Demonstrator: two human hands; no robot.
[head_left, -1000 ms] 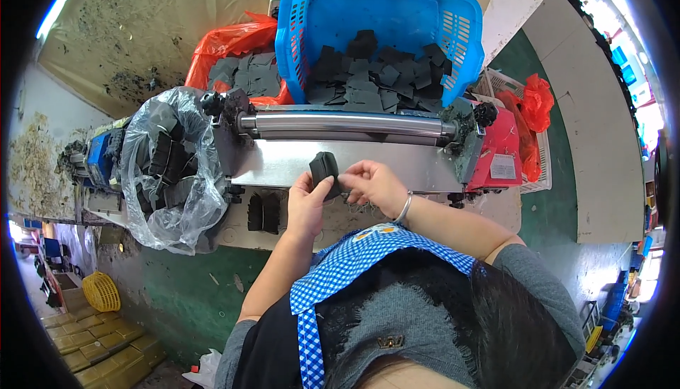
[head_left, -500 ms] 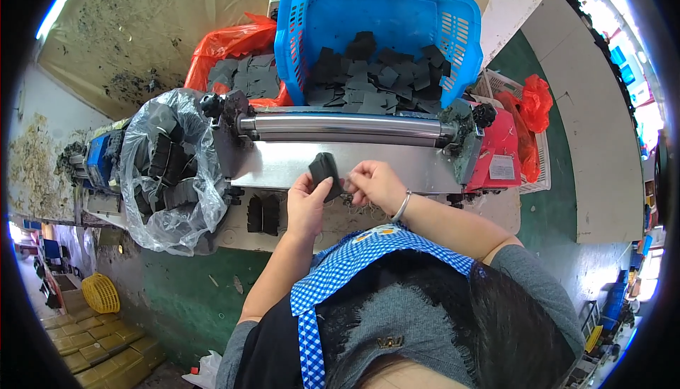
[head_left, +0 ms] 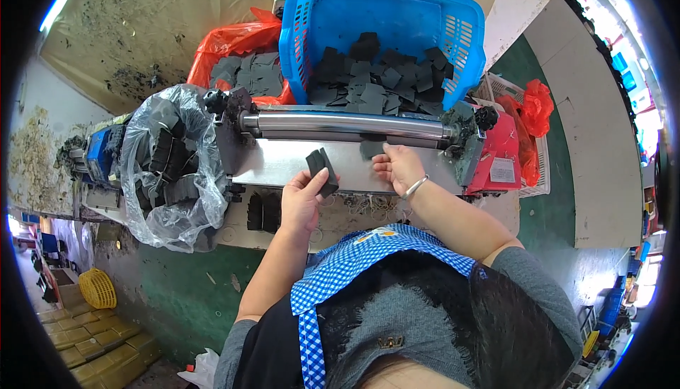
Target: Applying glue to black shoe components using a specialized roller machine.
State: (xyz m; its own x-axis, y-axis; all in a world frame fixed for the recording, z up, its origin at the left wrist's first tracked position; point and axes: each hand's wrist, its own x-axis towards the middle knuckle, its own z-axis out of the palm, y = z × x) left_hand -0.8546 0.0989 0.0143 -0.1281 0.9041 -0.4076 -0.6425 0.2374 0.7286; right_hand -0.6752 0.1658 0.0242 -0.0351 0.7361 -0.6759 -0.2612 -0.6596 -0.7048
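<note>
My left hand (head_left: 303, 194) grips a small stack of dark rectangular pieces (head_left: 321, 169), the thumb pressed along its near side. To the right, my right hand (head_left: 400, 168) has its thumb and forefinger at the edge of a thin dark square piece (head_left: 372, 149). That piece lies over the metal plate (head_left: 283, 166), just in front of the steel rollers (head_left: 347, 126) of a machine. A bundle of dark pieces (head_left: 263, 212) rests on the ledge left of my left hand. Thin loops like rubber bands (head_left: 375, 205) lie along the ledge below my right hand.
Behind the rollers, a blue plastic basket (head_left: 386, 10) holds many loose dark squares, beside a red bag (head_left: 227, 38) of similar pieces. A clear plastic bag (head_left: 202, 208) with dark bundles stands left. The machine's red housing (head_left: 499, 152) and a white crate (head_left: 538, 184) are right.
My right hand has moved away from my left, right and forward to the rollers, where a dark square now shows at its fingertips. My left hand has shifted slightly left, still holding its stack.
</note>
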